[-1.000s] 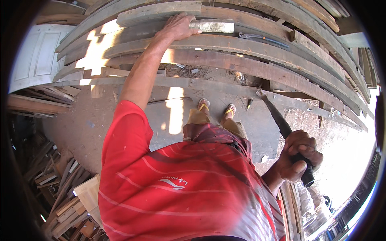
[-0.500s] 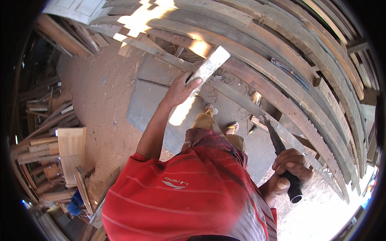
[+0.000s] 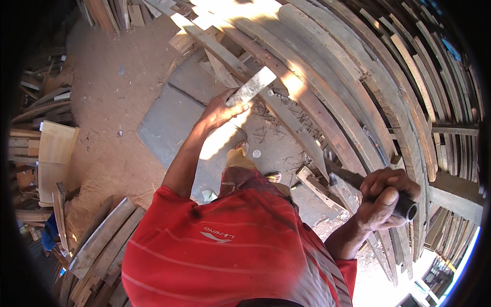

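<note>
My left hand (image 3: 221, 111) is closed round a short, pale piece of wood (image 3: 254, 85), thumb along its near side. The piece points up and to the right, its far end over the long planks. My right hand (image 3: 386, 200) grips a dark hammer (image 3: 349, 177) by its thick black handle, whose hollow end sticks out behind the fist. The hammer's head, somewhat blurred, points away to the left, above a plank. The hammer and the wood piece are well apart.
Long timber planks (image 3: 327, 77) are stacked from the far side round to the right. A grey sheet (image 3: 163, 130) lies on the dirt floor (image 3: 102, 102) under my feet. Boards and offcuts (image 3: 105, 240) are piled on the left, beside a pale wooden panel (image 3: 53, 143).
The view has turned, so the planks and floor have shifted. My right hand has moved up and to the right with the hammer. My left hand still holds the wood piece.
</note>
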Demonstrator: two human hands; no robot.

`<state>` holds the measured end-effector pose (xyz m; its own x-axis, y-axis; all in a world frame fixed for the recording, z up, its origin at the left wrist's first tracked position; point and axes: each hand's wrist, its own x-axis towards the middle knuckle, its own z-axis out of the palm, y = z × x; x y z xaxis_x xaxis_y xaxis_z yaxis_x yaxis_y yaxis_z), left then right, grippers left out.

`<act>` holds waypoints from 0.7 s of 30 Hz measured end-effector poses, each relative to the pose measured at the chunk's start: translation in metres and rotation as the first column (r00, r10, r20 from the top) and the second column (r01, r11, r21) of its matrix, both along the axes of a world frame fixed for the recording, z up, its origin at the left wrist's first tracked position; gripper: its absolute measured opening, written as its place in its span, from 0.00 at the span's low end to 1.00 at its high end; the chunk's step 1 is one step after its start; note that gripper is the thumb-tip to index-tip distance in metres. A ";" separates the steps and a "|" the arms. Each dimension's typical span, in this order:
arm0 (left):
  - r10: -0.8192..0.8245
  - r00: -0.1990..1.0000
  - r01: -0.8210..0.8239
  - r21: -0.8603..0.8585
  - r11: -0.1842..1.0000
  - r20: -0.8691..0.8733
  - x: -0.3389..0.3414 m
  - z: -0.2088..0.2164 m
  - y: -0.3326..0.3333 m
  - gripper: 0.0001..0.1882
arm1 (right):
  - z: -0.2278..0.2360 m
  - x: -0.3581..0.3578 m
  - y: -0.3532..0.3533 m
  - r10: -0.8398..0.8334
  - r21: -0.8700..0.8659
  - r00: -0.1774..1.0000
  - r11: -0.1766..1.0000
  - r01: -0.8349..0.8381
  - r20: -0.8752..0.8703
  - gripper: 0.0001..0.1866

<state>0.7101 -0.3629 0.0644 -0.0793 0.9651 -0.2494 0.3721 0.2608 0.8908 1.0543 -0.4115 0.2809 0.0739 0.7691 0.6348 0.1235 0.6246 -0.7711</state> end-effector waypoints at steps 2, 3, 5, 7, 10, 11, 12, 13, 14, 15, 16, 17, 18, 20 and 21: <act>-0.042 0.999 0.041 -0.056 0.998 -0.020 -0.004 -0.004 0.005 0.37 | 0.015 -0.034 0.031 0.140 0.051 0.989 0.989 -0.138 -0.045 0.20; -0.069 0.997 0.066 -0.082 0.994 -0.036 -0.006 -0.004 0.007 0.37 | 0.021 -0.054 0.049 0.217 0.089 0.975 0.973 -0.212 -0.053 0.16; -0.102 0.993 0.096 -0.103 0.990 -0.057 -0.005 0.000 0.008 0.35 | 0.030 -0.100 0.084 0.351 0.107 0.935 0.933 -0.344 -0.054 0.14; -0.098 0.993 0.091 -0.102 0.991 -0.065 0.000 -0.004 0.007 0.36 | 0.035 -0.150 0.118 0.345 0.072 0.938 0.935 -0.346 0.023 0.15; -0.080 0.992 0.067 -0.128 0.989 -0.098 0.002 -0.013 0.003 0.39 | 0.035 -0.233 0.150 0.274 -0.196 0.958 0.947 -0.254 0.086 0.16; -0.104 0.991 0.090 -0.153 0.984 -0.080 0.002 -0.010 0.005 0.39 | 0.035 -0.253 0.166 0.388 -0.393 0.922 0.846 -0.360 -0.010 0.10; -0.115 0.991 0.102 -0.182 0.978 -0.067 0.001 -0.005 0.006 0.40 | 0.022 -0.269 0.189 0.344 -0.336 0.894 0.910 -0.242 0.287 0.08; -0.159 0.984 0.140 -0.208 0.968 -0.078 0.000 0.005 0.008 0.41 | -0.002 -0.295 0.210 0.475 -0.123 0.874 0.877 -0.464 0.097 0.09; -0.131 0.985 0.110 -0.175 0.978 -0.115 0.000 -0.001 0.007 0.41 | 0.001 -0.312 0.221 0.528 0.030 0.768 0.817 -0.576 0.363 0.16; -0.124 0.985 0.099 -0.193 0.976 -0.120 0.000 -0.005 0.006 0.41 | 0.002 -0.326 0.222 0.417 -0.270 0.787 0.907 -0.325 0.455 0.19; -0.136 0.983 0.108 -0.210 0.972 -0.124 0.003 0.000 0.009 0.41 | -0.014 -0.338 0.230 0.378 -0.243 0.825 0.923 -0.299 0.421 0.21; -0.154 0.983 0.129 -0.222 0.966 -0.101 0.000 0.006 0.010 0.41 | -0.020 -0.351 0.235 0.401 -0.270 0.773 0.914 -0.303 0.491 0.22; -0.172 0.982 0.150 -0.233 0.961 -0.077 -0.003 0.012 0.011 0.41 | -0.025 -0.363 0.240 0.422 -0.295 0.716 0.906 -0.304 0.556 0.24; -0.204 0.978 0.187 -0.221 0.957 -0.054 -0.004 0.015 0.012 0.40 | -0.063 -0.390 0.264 0.354 -0.283 0.684 0.934 -0.218 0.639 0.25; -0.201 0.978 0.186 -0.200 0.962 -0.058 -0.004 0.011 0.011 0.39 | -0.070 -0.400 0.268 0.370 -0.297 0.654 0.928 -0.225 0.660 0.25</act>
<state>0.7063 -0.3518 0.0754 0.0780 0.8983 -0.4323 0.4977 0.3406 0.7977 0.6543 -0.1431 0.2104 -0.5834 0.7699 0.2584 0.4971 0.5902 -0.6361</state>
